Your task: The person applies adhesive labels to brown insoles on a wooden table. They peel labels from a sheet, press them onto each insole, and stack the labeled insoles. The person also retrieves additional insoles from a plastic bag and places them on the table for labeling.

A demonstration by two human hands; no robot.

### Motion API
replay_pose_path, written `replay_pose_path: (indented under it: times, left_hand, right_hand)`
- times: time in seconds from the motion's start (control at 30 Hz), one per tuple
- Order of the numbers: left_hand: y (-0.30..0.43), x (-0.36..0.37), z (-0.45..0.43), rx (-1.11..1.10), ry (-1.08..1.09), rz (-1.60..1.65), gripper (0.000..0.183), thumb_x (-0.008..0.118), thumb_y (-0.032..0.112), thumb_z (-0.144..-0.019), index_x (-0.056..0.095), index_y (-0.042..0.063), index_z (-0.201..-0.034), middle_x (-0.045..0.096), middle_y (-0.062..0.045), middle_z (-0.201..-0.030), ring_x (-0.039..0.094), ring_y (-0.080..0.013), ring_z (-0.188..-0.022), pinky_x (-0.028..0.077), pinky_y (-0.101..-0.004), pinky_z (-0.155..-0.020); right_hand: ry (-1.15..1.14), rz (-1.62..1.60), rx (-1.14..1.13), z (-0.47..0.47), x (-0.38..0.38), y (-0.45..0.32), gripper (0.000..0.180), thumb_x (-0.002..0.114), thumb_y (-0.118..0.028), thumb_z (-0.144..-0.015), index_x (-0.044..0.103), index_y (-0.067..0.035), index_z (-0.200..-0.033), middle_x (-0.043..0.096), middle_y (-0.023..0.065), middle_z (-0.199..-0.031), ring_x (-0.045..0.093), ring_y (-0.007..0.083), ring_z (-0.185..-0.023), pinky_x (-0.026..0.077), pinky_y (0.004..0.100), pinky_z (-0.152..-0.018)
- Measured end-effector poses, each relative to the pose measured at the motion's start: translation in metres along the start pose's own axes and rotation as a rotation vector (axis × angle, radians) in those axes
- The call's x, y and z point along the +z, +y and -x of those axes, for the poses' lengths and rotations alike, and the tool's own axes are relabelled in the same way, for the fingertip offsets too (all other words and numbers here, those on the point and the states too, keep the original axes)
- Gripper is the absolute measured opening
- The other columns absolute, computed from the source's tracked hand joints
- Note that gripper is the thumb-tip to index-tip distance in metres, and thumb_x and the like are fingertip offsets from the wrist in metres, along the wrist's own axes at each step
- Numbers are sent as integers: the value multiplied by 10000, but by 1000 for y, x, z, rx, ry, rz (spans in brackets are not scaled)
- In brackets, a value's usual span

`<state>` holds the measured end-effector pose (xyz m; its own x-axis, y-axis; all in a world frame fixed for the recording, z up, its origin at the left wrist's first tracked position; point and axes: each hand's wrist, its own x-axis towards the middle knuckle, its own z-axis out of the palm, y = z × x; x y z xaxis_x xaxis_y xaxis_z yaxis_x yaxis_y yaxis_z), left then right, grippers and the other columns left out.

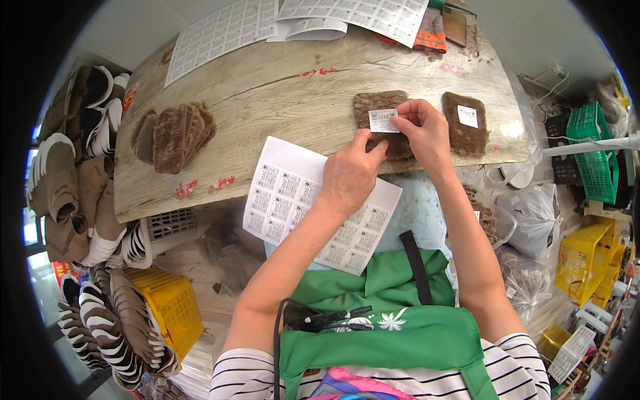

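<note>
My right hand [425,131] pinches the right edge of a small white printed sticker [383,121], which lies over a brown fuzzy fabric piece [382,99] on the wooden-topped table [260,110]. My left hand [354,167] touches the lower part of that piece with its fingertips, thumb and finger slightly apart. Under my left wrist a sheet of printed stickers [280,195] hangs partly over the table's near edge. To the right lies another brown fuzzy piece [467,137] bearing a white sticker [467,116]. A fanned stack of brown fuzzy pieces [175,137] rests at the left.
More sticker sheets [225,37] lie along the far edge, near an orange and grey glove [431,35]. Stacked brown and white shoe parts [70,185] and a yellow crate [170,310] stand left. Plastic bags [532,215] and green [592,155] and yellow crates [582,255] stand right.
</note>
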<state>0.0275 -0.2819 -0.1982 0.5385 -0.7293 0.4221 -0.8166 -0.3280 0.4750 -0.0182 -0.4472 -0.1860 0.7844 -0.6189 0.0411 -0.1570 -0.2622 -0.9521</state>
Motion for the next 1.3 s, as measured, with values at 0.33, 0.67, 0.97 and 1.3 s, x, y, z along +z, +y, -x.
replay_pose_path:
  times: [0.33, 0.67, 0.97, 1.3]
  left_hand:
    - [-4, 3, 1, -11, 42, 40, 246, 738, 111, -807, 701, 84, -1049, 623, -66, -1003, 665, -272, -731, 545, -367, -615]
    - [2, -5, -9, -99, -115, 49, 580, 758, 113, -789, 515, 6, -1306, 563, -104, -1074, 664, -304, -806, 538, -398, -633]
    - [1, -9, -18, -102, -256, -24, 512, 747, 137, -805, 537, -69, -1225, 514, -162, -1054, 664, -320, -790, 551, -414, -636]
    - [-6, -6, -16, -48, -187, -24, 548, 794, 183, -758, 578, 0, -1228, 494, -109, -1399, 592, -297, -1078, 552, -412, -813]
  right_hand:
    - [48, 212, 33, -12, 5, 3, 179, 768, -65, -800, 692, 10, -943, 695, 33, -808, 618, 80, -732, 513, 237, -679]
    - [69, 289, 70, -16, 8, 4, 197, 788, -153, -752, 716, -46, -900, 718, 59, -794, 675, 158, -712, 531, 304, -668]
    - [55, 429, -16, -21, 11, 4, 322, 845, -191, -725, 657, -21, -923, 673, 57, -728, 630, 153, -653, 512, 305, -622]
    - [238, 620, -127, -21, 9, 5, 621, 902, -348, -664, 600, -2, -1083, 671, 132, -921, 664, 261, -852, 528, 369, -746]
